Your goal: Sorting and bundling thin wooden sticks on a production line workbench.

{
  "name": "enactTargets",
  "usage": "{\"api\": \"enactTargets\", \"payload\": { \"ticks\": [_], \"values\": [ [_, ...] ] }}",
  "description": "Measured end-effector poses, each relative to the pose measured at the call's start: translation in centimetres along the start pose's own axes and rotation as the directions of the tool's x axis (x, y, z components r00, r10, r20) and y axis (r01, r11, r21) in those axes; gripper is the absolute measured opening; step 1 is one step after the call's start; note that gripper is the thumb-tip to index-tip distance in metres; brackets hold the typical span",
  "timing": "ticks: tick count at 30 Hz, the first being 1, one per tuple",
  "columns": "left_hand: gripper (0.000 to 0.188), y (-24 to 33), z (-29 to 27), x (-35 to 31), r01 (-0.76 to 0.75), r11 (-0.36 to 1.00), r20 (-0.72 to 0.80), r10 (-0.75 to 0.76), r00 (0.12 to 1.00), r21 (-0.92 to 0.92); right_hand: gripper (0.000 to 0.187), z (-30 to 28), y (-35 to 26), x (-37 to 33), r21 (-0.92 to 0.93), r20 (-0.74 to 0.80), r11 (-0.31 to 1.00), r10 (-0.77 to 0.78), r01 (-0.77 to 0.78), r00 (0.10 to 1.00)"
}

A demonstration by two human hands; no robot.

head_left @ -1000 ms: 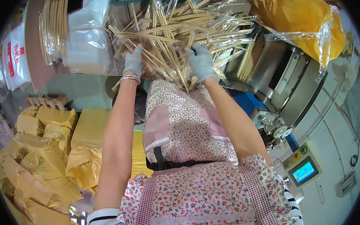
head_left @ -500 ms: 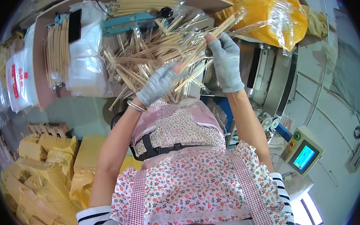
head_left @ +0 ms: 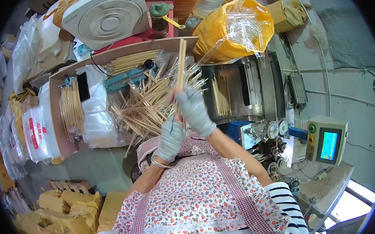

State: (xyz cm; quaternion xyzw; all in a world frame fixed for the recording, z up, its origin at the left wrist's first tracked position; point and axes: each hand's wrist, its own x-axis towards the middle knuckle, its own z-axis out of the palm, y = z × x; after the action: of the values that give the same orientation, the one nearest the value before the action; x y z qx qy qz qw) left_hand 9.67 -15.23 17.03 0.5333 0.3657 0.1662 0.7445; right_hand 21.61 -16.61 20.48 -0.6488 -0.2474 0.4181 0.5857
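Several pale wooden chopsticks (head_left: 181,67) stand nearly upright in front of me, held in a narrow bunch. My right hand (head_left: 194,111), in a grey glove with bare fingertips, is closed around their middle. Just below it, my left hand (head_left: 172,135), gloved the same way, is closed on their lower end, which the fingers mostly hide. Behind my hands lies a tangled heap of chopsticks (head_left: 143,108), many in clear plastic sleeves, inside a low-walled cardboard tray (head_left: 55,109).
Left in the tray are clear bags (head_left: 96,98), a dark phone (head_left: 83,86) and a chopstick bundle (head_left: 71,105). A metal hopper (head_left: 240,90) holds more chopsticks at right, near a control screen (head_left: 328,145). A yellow sack (head_left: 209,37) and white fan (head_left: 109,20) stand behind.
My hands have drawn close together, and the chopsticks have swung from slanting to nearly upright. The head view has shifted, showing the fan, the hopper and more at the back.
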Motion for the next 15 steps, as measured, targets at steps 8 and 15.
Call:
{"api": "enactTargets", "payload": {
  "ticks": [8,15],
  "values": [
    [0.035,-0.3,-2.7,-0.2,0.094,0.975,0.298,-0.029,0.954,-0.204,0.045,-3.8,-0.4,-1.2,0.06,0.173,0.998,0.001,-0.011,0.985],
    [0.035,0.5,-3.2,-1.4,0.676,0.452,0.746,-0.035,0.665,-0.582,0.034,-6.6,-5.5,2.1,0.219,0.266,0.974,-0.122,0.064,0.956]
  ]
}}
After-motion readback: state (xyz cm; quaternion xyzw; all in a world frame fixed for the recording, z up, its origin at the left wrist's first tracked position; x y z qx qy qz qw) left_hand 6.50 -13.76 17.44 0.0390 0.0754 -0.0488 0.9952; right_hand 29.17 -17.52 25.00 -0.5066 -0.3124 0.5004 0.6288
